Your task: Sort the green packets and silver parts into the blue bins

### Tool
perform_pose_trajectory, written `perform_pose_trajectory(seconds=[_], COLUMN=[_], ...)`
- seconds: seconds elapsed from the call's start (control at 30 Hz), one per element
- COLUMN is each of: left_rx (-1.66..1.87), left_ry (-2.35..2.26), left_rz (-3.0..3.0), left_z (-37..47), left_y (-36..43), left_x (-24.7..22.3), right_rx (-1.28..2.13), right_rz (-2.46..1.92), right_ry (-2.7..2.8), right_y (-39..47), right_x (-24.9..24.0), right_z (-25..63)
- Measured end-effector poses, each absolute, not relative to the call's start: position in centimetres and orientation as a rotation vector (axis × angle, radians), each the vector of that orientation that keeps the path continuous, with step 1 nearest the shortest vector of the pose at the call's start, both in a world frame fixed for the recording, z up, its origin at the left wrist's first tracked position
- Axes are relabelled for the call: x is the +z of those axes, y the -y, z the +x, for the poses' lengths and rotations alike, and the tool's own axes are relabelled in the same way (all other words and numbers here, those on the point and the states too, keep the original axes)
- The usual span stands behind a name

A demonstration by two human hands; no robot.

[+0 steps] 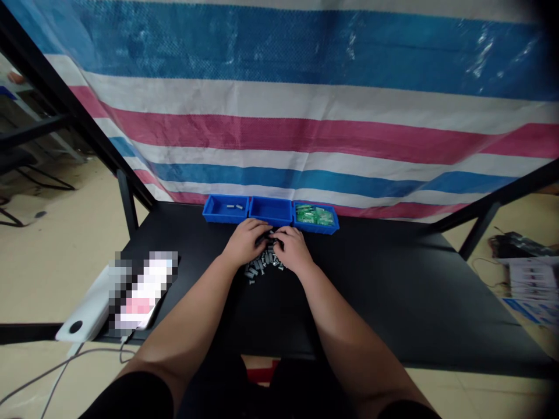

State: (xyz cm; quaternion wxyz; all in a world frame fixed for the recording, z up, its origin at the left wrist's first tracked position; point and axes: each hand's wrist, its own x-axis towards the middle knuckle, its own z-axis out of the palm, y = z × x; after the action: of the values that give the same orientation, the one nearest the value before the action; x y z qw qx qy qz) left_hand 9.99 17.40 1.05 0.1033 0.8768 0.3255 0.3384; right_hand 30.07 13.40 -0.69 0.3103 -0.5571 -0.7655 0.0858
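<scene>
A pile of small metal screws and grey cylindrical pieces [254, 269] lies on the black table. My left hand [248, 240] curls over the left side of the pile, thumb and fingers bent inward. Facing it, my right hand [293, 247] has its fingers bent over the pile's right side. The fingertips of both hands nearly meet at the pile's far edge. Small pieces show between them, but what each hand grips is too small to make out. Just beyond the hands stands an empty blue bin [271, 210].
A left blue bin [226, 219] holds a few small grey pieces; a right blue bin [318, 227] holds green packets [315, 214]. On the table's left lie a phone [146, 291] and a white device [85, 311] with cables. A striped sheet [279, 134] hangs behind.
</scene>
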Motion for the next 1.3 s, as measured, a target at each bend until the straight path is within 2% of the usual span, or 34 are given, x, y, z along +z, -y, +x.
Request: perform_pose_trajectory(seconds=[0.1,0.2,0.37,0.53,0.63,0.73,0.87,0.97,1.13,1.3], left_rx=[0.946,1.069,1.386,1.304,1.308,1.317,1.01,0.906,1.02,1.453], left_ry=[-0.893,-1.021,-1.584,-1.865,-1.811,-1.534,-0.974,-0.807,-0.808,-1.236], left_rz=[2.574,2.532,2.323,2.125,2.164,2.34,2.528,2.495,2.29,2.171], left_z=[10.6,10.4,8.5,6.9,7.0,7.6,8.5,9.2,9.6,7.9], left_y=[-17.2,-17.4,-18.3,-19.1,-18.9,-18.1,-16.9,-16.4,-16.6,-18.0], left_x=[0.7,0.7,1.3,1.0,1.1,1.8,2.4,2.4,2.1,1.4], right_rx=[0.303,0.34,0.305,0.302,0.32,0.33,0.283,0.234,0.311,0.296], right_rz=[-1.23,-1.103,-1.331,-1.566,-1.607,-1.668,-1.672,-1.564,-1.35,-1.381], right_ry=[1.921,1.896,2.031,2.098,2.101,2.105,2.105,2.081,1.851,2.011], right_y=[-13.3,-13.1,-13.0,-13.2,-13.1,-13.0,-12.9,-13.0,-13.3,-13.2], right_x=[-0.2,0.1,-0.1,-0.3,-0.2,0.0,0.0,-0.1,-0.4,-0.7], right_z=[30.1,30.0,29.8,29.7,29.6,29.5,29.4,29.4,29.3,29.0])
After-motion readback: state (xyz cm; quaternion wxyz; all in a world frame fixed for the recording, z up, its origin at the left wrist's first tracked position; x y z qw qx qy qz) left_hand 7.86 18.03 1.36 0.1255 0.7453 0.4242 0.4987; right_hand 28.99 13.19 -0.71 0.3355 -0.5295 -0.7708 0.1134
